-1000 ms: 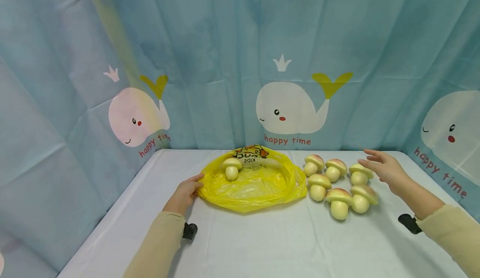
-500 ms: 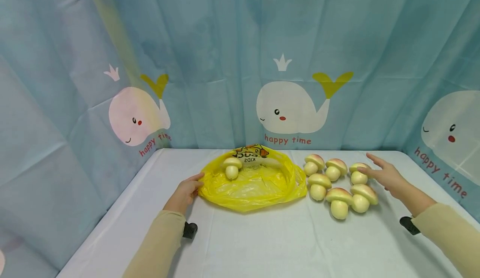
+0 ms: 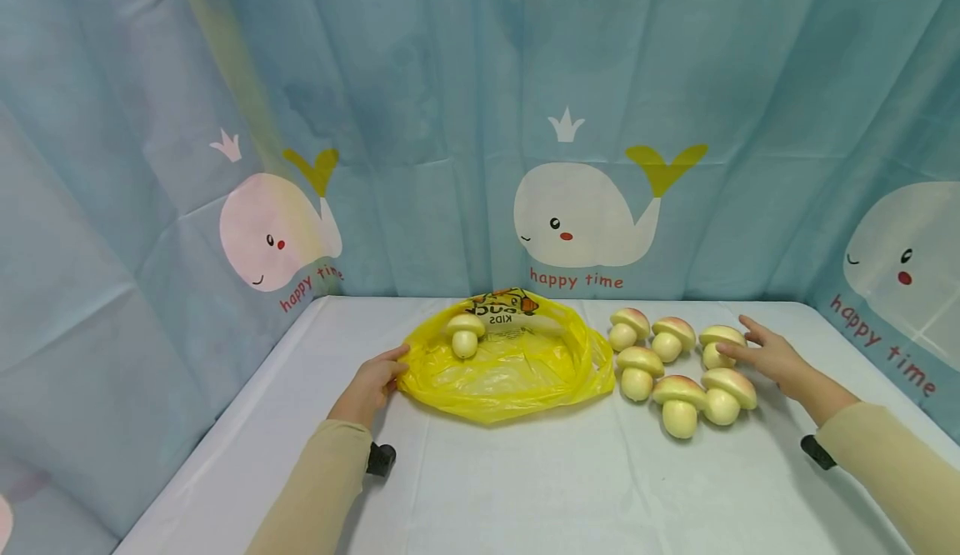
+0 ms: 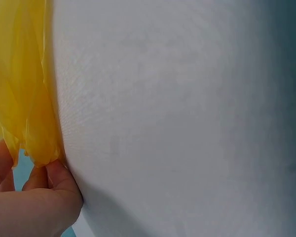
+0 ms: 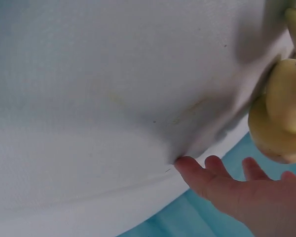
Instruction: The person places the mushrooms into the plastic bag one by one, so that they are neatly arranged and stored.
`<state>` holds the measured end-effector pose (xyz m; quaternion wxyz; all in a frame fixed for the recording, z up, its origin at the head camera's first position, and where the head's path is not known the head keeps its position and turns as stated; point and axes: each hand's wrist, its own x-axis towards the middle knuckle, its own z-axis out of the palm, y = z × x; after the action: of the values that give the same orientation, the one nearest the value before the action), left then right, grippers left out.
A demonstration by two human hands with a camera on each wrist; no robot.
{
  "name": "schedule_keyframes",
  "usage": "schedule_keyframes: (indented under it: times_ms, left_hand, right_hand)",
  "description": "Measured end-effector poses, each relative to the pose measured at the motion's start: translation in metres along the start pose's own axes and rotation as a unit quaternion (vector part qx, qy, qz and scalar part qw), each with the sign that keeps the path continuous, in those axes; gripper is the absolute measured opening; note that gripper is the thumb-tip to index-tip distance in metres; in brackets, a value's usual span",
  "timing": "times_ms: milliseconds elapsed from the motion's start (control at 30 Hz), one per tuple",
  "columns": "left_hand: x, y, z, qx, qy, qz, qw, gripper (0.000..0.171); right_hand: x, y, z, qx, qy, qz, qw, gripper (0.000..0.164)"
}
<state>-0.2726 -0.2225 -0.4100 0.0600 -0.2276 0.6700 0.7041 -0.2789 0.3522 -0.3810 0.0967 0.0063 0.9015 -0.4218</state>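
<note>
A yellow plastic bag [image 3: 495, 401] lies with its mouth spread, and one toy mushroom [image 3: 465, 337] rests inside at its left. My left hand [image 3: 371, 388] pinches the bag's left edge; the left wrist view shows thumb and fingers at the gathered yellow plastic [image 4: 24, 89]. On the right, my right hand [image 3: 776, 361] reaches over the table with fingers spread, its thumb overlapping the back-right toy mushroom [image 3: 722, 338] in the head view. The right wrist view has that hand [image 5: 241, 197] with fingers extended and a mushroom [image 5: 286, 108] just beyond them.
Several more cream toy mushrooms with reddish caps, such as the front one [image 3: 678, 405], stand grouped right of the bag. A white cloth [image 3: 525, 488] covers the table. Behind hangs a blue whale-print curtain [image 3: 435, 222].
My right hand has lowered and drawn slightly right, coming down beside the back-right mushroom. The left hand and the bag have stayed in place.
</note>
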Motion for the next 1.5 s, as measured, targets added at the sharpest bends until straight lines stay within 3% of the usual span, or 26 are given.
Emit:
schedule_keyframes:
  times_ms: [900,1167,1400,1500]
  left_hand:
    - [0.001,0.000,0.003,-0.002,-0.002,0.015,0.9999,0.048]
    - [0.002,0.000,0.003,-0.002,0.003,0.017,0.9999,0.048]
    - [0.002,0.000,0.001,0.005,-0.005,0.016,0.9998,0.049]
    - [0.001,-0.001,0.002,0.007,-0.007,0.016,0.9998,0.049]
  right_hand:
    - [0.011,0.003,-0.004,-0.024,-0.034,-0.009,0.999,0.102]
    - [0.013,0.005,-0.006,-0.022,-0.011,-0.009,1.000,0.100]
    - [0.009,0.008,-0.010,0.014,0.015,0.038,0.999,0.108]
    - [0.003,0.010,-0.012,0.023,0.039,0.034,0.998,0.106]
